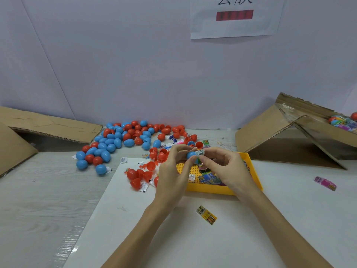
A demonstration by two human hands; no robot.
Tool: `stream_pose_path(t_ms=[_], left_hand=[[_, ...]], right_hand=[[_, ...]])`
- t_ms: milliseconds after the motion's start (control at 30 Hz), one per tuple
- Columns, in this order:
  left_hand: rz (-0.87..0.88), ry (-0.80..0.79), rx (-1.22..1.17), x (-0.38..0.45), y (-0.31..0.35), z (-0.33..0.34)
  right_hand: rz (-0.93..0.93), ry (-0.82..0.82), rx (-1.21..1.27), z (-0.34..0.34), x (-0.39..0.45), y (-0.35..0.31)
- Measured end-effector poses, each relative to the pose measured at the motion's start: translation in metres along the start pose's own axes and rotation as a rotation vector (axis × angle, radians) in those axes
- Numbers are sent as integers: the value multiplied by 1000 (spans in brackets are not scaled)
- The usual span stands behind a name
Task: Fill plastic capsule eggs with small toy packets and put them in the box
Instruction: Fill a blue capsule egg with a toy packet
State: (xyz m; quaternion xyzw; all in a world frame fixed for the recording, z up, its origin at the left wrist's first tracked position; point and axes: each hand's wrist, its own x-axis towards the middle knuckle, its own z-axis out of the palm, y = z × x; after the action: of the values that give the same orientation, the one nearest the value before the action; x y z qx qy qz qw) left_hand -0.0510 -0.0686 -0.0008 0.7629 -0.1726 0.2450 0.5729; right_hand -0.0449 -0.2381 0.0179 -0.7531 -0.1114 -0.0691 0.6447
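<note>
The work looks to be somewhere in the middle, as far as one can judge. In the cardboard box [301, 132] at about 2 o'clock some coloured eggs and packets [342, 121] already lie, so part of the job seems done. Much is left: a large heap of blue and red egg halves and closed eggs [123, 140] is spread on the counter [48, 190] at about 10 o'clock, a few open red halves [135, 176] lie just left of the hands, and the yellow tray [249, 178] under the hands has more packets in it. One loose packet [206, 214] lies on the white sheet at 6 o'clock and a pink one [325, 183] at 3 o'clock. The step in hand appears to be the filling of one egg. The left hand [173, 171] holds a blue egg half [191, 155] above the tray, its fingers [178, 151] curled round the shell with the thumb below. The right hand [224, 167] pinches a small toy packet [200, 153] between thumb and forefinger, at the mouth of the blue half, and the other fingers are loosely bent. Whether the packet is already partly inside I cannot tell. The second half must be closed on it afterwards, and then the egg goes to the box.
</note>
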Motion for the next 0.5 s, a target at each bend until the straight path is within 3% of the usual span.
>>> stream_pose_path(t_ms=[300,500], left_hand=[[53,-25,14,-4,1,5],[102,-41,131,-3,-1,2]], right_hand=[[135,48,269,10,-6,-5],[282,-18,517,10,-8,-8]])
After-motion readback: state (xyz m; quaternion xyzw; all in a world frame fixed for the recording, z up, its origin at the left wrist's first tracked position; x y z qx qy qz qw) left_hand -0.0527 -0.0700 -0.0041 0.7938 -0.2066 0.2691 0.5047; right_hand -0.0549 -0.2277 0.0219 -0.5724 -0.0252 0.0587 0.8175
